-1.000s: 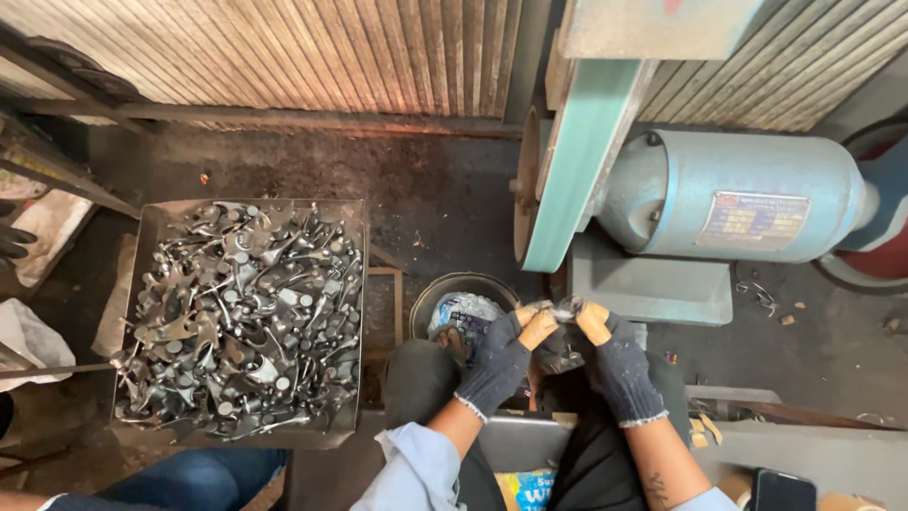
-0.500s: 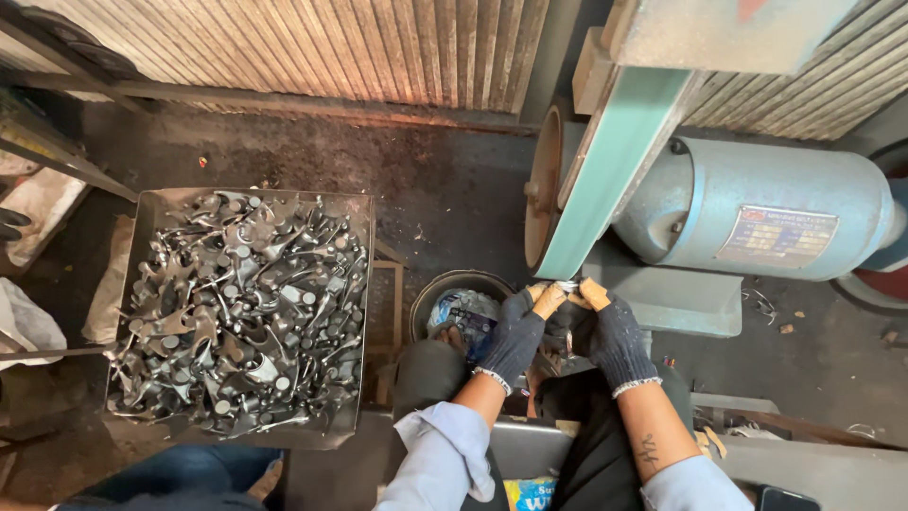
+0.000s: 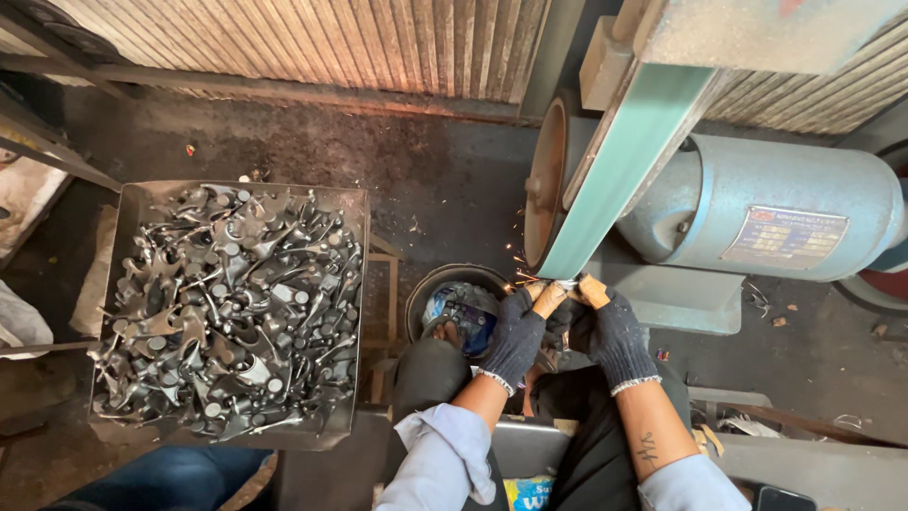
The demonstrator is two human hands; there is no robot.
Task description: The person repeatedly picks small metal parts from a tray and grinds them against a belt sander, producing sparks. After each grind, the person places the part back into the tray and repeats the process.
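We see a corrugated metal wall (image 3: 312, 43) running along the top, rusty and pale in even light. Below it lies a dark, gritty floor (image 3: 445, 180), scattered with small debris. Left of that bare patch of floor stands a square metal tray (image 3: 132, 203) heaped with grey castings. Right of the patch sits a blue-grey motor housing (image 3: 757, 203) on its base.

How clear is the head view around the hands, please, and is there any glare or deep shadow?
Head view: gloved left hand and right hand are sharp; small sparks glow beside the belt; floor and bucket lie in shadow; no strong glare.
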